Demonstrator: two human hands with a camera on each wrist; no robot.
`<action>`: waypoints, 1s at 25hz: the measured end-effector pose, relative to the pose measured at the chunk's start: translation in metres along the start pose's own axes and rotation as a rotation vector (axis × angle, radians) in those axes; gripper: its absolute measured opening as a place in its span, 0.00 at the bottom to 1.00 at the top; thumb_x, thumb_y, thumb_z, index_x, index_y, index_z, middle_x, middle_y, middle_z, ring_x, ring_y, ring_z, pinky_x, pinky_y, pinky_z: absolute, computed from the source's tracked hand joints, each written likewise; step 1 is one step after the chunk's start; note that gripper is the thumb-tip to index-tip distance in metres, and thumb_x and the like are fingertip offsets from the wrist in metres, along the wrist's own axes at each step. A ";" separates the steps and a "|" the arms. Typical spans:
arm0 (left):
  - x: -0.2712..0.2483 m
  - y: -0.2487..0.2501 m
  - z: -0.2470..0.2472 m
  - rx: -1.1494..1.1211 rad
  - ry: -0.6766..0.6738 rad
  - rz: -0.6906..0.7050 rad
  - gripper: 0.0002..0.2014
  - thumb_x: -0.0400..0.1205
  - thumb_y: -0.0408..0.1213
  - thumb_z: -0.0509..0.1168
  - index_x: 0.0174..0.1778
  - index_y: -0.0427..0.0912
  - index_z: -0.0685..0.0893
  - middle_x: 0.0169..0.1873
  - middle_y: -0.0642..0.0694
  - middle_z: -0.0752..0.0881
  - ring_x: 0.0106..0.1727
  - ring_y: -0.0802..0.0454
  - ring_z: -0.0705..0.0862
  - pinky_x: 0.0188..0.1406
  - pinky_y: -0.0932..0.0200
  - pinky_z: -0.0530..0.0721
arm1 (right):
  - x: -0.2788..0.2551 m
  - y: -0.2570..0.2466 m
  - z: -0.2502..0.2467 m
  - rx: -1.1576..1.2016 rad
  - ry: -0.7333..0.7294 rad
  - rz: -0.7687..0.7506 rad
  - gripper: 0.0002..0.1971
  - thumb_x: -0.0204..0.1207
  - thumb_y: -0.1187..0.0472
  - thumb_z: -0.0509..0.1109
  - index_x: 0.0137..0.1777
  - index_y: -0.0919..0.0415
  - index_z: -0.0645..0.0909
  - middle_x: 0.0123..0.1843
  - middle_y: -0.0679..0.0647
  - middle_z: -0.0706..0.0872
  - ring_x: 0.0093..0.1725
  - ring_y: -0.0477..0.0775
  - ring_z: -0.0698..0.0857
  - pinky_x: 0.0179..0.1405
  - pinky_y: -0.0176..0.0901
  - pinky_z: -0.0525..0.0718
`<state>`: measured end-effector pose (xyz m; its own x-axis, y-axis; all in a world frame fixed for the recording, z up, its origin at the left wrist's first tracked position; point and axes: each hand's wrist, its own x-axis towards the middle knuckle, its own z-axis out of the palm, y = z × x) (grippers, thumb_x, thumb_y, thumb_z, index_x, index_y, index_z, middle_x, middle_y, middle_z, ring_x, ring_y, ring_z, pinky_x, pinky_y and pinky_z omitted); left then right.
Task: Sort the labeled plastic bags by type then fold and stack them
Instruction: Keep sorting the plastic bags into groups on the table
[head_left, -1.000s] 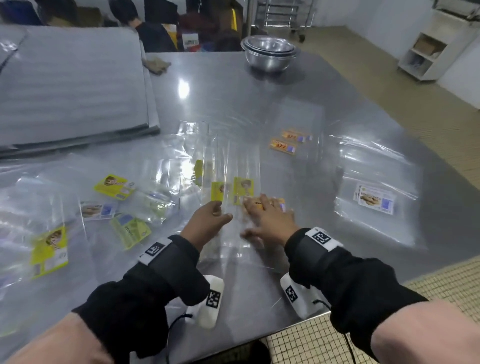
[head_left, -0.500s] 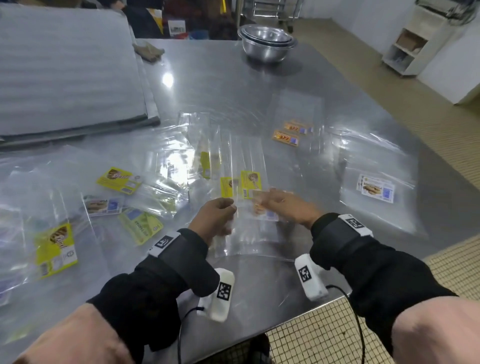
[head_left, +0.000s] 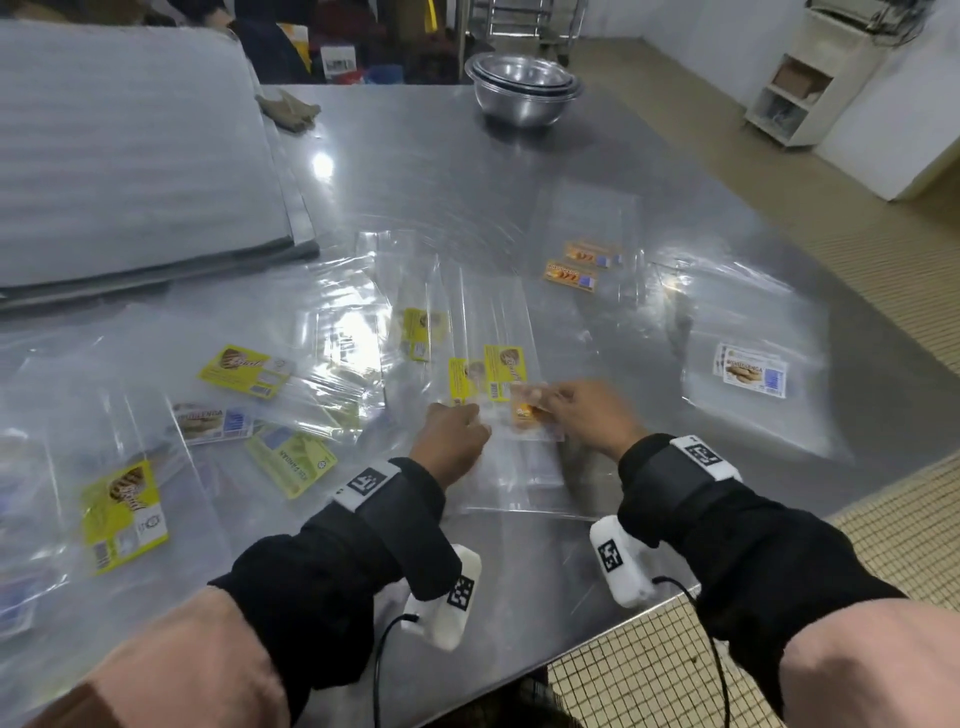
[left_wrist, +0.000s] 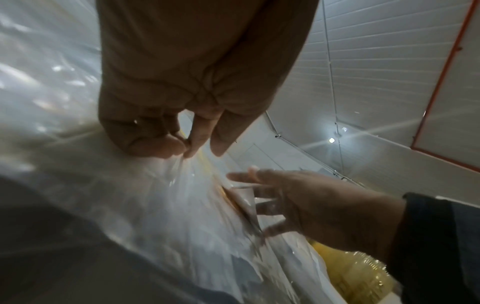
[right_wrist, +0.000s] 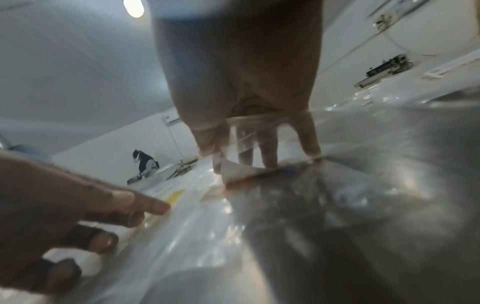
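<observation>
Biggest risk sits on the steel table (head_left: 467, 171): it's slick, and loose clear bags (head_left: 291, 322) lie overlapped across the whole left half w/ yellow, green and white labels mixed. Drag 1 and I'd expect the neighbours to slide along, scrambling what's already grouped.

Next, the sorted piles on your right. The white-label stack (head_left: 753, 371) and the orange-label pair (head_left: 584, 265) sit well apart from your hands, unweighted. A fast sweep or sleeve brush could fan them out.

Then the yellow-label bags (head_left: 488, 371) just beyond your fingers. They overlap the piece you're working, so film cling may lift 2 at once and mix types.

Smallest: the orange-label bag (head_left: 527, 415) itself, at the table's near edge between both hands. Your left hand (head_left: 454, 436) has fingers curled, pinching clear film at 1 side; your right hand (head_left: 589, 413) is nipping the labelled end, film draped over its fingers (right_wrist: 267, 148). Hands are close together but not touching. Pull unevenly and the fold prob. goes skewed, or the thin film slips out of the pinch.
</observation>
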<state>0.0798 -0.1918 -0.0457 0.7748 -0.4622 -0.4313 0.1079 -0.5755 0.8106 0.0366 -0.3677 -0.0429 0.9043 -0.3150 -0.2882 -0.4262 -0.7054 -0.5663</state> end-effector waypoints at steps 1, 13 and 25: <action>0.002 0.003 0.002 0.032 -0.010 -0.013 0.17 0.83 0.31 0.58 0.27 0.42 0.69 0.47 0.21 0.72 0.36 0.40 0.72 0.46 0.48 0.76 | -0.002 -0.002 -0.008 0.060 -0.025 0.006 0.18 0.83 0.47 0.60 0.53 0.56 0.87 0.47 0.54 0.87 0.50 0.54 0.83 0.45 0.42 0.73; 0.023 0.054 0.010 -0.458 0.097 -0.160 0.28 0.78 0.20 0.66 0.72 0.36 0.64 0.42 0.36 0.78 0.32 0.46 0.77 0.29 0.51 0.83 | 0.015 0.000 -0.059 0.265 -0.451 -0.069 0.25 0.80 0.39 0.55 0.69 0.53 0.77 0.68 0.50 0.81 0.67 0.51 0.79 0.63 0.52 0.79; 0.091 0.192 -0.037 -0.491 0.209 0.103 0.31 0.80 0.25 0.66 0.78 0.31 0.61 0.41 0.42 0.83 0.33 0.51 0.85 0.22 0.65 0.84 | 0.118 0.023 -0.162 1.282 -0.315 0.102 0.08 0.82 0.66 0.62 0.55 0.68 0.80 0.36 0.54 0.88 0.30 0.49 0.89 0.28 0.39 0.87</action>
<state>0.1946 -0.3192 0.0853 0.8989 -0.3265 -0.2921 0.2639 -0.1286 0.9559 0.1379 -0.5239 0.0348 0.8969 -0.0480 -0.4397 -0.3700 0.4632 -0.8053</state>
